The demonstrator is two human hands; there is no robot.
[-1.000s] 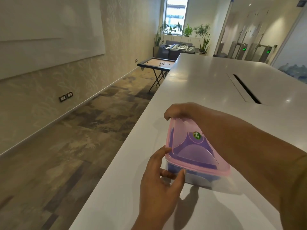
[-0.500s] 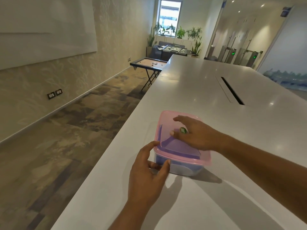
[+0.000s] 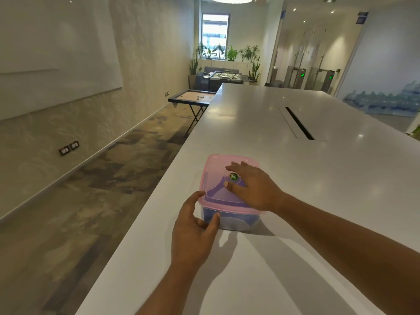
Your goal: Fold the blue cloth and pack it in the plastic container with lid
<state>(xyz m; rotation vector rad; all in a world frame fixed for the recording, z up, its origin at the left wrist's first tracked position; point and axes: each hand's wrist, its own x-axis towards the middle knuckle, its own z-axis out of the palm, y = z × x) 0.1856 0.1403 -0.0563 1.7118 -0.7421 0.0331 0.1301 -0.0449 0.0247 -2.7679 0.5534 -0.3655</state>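
A clear plastic container [image 3: 236, 223] stands near the left edge of the white table [image 3: 318, 183]. Its translucent pink lid [image 3: 216, 169] lies flat on top, with a small green sticker showing. The folded blue cloth [image 3: 210, 215] is inside, visible through the wall and the lid. My right hand [image 3: 252, 186] lies palm down on the lid, fingers spread. My left hand [image 3: 195, 226] holds the container's near left corner, thumb against the front wall and fingers at the lid's rim.
The table's left edge runs close beside the container, with carpeted floor below. A long dark cable slot [image 3: 300, 123] lies further back on the table. A small game table [image 3: 193, 97] stands beyond on the floor.
One second ago my right hand gripped the lid's far edge with the lid tilted. The lid now lies flat and my right hand rests flat on its top. My left hand stayed at the near corner.
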